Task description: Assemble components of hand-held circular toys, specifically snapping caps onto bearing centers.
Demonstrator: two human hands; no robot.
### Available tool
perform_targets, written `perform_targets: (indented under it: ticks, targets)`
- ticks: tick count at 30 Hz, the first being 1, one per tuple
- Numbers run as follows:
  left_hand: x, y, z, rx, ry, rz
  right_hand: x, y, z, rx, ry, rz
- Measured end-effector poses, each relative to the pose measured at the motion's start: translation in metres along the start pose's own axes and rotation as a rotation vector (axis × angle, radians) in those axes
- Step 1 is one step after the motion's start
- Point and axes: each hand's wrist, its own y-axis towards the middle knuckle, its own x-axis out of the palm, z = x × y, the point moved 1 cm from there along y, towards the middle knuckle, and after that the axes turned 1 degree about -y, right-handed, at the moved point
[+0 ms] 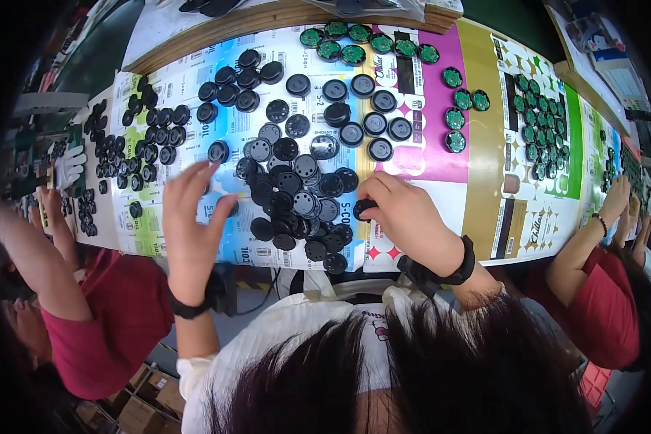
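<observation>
A small round black plastic cap is pinched at the fingertips of the right hand, only its dark edge showing beside the heap. The heap is a loose pile of like black round caps, overlapping and tilted at odd angles, some showing ribbed grey undersides, lying on the printed paper sheet between both hands. The left hand hovers with spread fingers at the heap's left edge, just beside a single cap that lies flat, well apart from the pile's middle.
</observation>
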Motion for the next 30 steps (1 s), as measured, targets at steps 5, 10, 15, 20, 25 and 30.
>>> perform_targets:
  ticks: [5,10,15,20,25,30]
  targets:
    - [0.013,0.095,0.019,0.187,-0.137,0.019,-0.012,0.003,-0.011,-0.017,-0.07,0.069]
    - [0.074,0.182,0.018,0.234,0.019,0.028,0.001,0.0,-0.013,-0.029,-0.139,0.036]
    - [0.112,0.201,0.013,0.203,-0.045,0.071,0.001,-0.005,-0.008,-0.097,-0.169,0.017]
    - [0.098,0.194,0.011,0.128,-0.111,-0.11,-0.018,-0.005,0.001,-0.153,-0.154,0.159]
    - [0.065,0.144,0.053,0.246,-0.505,-0.244,-0.054,-0.007,-0.001,-0.017,0.208,0.385]
    - [0.036,0.084,0.098,-0.059,-1.169,-0.46,-0.064,-0.002,-0.02,0.223,0.892,0.566]
